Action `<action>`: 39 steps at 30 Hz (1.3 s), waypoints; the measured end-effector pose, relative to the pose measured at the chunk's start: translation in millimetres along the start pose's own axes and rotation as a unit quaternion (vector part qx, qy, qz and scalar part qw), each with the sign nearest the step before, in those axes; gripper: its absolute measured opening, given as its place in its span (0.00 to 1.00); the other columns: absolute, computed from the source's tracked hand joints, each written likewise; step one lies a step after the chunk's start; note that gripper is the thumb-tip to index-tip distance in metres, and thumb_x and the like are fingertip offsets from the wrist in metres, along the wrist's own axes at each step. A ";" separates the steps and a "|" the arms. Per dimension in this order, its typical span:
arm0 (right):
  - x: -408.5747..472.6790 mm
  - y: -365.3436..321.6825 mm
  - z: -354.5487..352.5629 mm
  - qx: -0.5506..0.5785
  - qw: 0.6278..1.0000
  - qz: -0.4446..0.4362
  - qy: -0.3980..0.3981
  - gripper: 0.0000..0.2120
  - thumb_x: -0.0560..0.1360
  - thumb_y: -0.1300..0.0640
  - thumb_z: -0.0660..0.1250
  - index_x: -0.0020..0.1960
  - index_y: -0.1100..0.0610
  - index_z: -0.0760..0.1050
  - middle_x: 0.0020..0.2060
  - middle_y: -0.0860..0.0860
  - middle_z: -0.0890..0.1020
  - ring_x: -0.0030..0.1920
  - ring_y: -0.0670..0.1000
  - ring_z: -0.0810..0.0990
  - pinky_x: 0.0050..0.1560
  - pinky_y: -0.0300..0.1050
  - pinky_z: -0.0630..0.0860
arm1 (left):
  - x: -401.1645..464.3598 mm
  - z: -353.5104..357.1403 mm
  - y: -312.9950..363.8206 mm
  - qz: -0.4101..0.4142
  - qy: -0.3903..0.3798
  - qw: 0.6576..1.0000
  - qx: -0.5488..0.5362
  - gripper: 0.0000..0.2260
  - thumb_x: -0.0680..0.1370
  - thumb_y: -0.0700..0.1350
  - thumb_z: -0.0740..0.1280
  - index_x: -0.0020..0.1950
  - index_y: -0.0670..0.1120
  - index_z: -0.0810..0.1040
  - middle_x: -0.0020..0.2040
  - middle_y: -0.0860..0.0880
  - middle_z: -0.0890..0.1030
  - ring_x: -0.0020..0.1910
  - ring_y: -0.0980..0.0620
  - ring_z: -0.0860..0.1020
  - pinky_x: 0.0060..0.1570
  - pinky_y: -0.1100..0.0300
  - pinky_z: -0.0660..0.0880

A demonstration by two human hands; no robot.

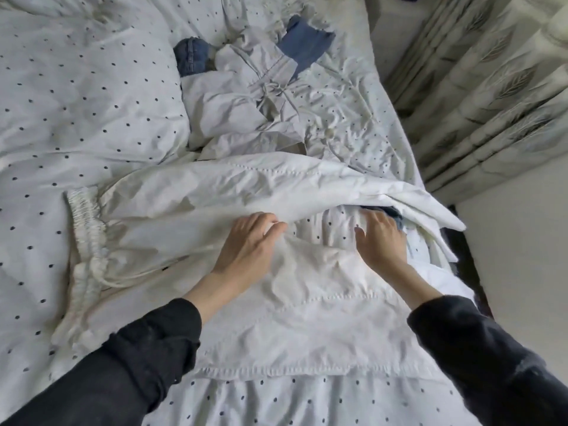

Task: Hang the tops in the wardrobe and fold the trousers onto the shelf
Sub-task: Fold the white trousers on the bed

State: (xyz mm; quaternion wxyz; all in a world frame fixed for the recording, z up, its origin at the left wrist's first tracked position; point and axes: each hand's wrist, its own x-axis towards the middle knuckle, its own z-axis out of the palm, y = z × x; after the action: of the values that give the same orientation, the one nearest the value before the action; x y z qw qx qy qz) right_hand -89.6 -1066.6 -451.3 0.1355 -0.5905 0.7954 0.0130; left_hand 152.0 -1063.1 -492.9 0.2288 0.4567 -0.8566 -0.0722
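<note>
You had the white trousers (215,195) laid across the dotted duvet (76,103), the elastic waistband (87,229) at nine o'clock and the legs running toward three o'clock; your left hand (249,244) pinched a fold of the near leg between thumb and fingers, while your right hand (379,238) lay flat with fingers spread on the cloth under the lifted far leg; a scrap of blue fabric (392,212) showed just beyond its fingertips. At twelve o'clock a crumpled pale garment (246,96) lay over denim (192,56), both well apart from your hands; the curtain (491,87) hung at two o'clock. To fold well, I judged you should have drawn the two legs seam to seam first; smoothed outward from the crotch toward the hems; kept the waistband square; then checked that the blue piece was not trapped inside before folding.
</note>
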 end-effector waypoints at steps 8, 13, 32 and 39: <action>93.2 106.4 1.8 0.007 1.000 -0.015 -0.002 0.19 0.79 0.60 0.55 0.71 0.56 0.65 0.69 0.55 0.67 0.68 0.58 0.65 0.63 0.56 0.64 | 96.8 77.2 58.3 0.018 -0.054 0.991 0.121 0.23 0.66 0.33 0.59 0.60 0.43 0.76 0.63 0.39 0.74 0.64 0.40 0.69 0.63 0.44 0.66; 137.0 140.8 16.5 0.034 0.986 -0.122 -0.108 0.24 0.78 0.57 0.60 0.73 0.52 0.61 0.71 0.51 0.62 0.69 0.59 0.65 0.62 0.54 0.68 | 138.9 98.0 54.4 -0.082 -0.078 0.977 0.181 0.23 0.67 0.36 0.62 0.61 0.48 0.68 0.58 0.41 0.77 0.58 0.41 0.75 0.58 0.44 0.70; 183.3 175.6 -37.4 -0.003 0.982 -0.106 0.155 0.10 0.73 0.69 0.58 0.52 0.63 0.72 0.42 0.59 0.80 0.45 0.61 0.78 0.48 0.50 0.62 | 183.9 76.5 72.6 -0.161 -0.119 0.959 0.199 0.16 0.65 0.33 0.72 0.51 0.42 0.79 0.43 0.42 0.82 0.40 0.40 0.80 0.35 0.51 0.76; 197.6 153.1 -131.4 0.017 0.943 -0.181 0.278 0.14 0.66 0.72 0.58 0.49 0.63 0.74 0.33 0.57 0.80 0.35 0.61 0.78 0.39 0.48 0.64 | 237.6 28.3 112.8 -0.154 0.027 0.964 0.215 0.15 0.62 0.30 0.75 0.45 0.41 0.79 0.32 0.42 0.81 0.24 0.41 0.78 0.20 0.58 0.69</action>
State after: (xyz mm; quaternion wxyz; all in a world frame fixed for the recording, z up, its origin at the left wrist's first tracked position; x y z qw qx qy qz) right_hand -312.9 -1229.0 -391.7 -0.0809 -0.7027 0.6810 -0.1896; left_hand -59.1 -1194.8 -403.0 0.1343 0.6232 -0.7650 0.0911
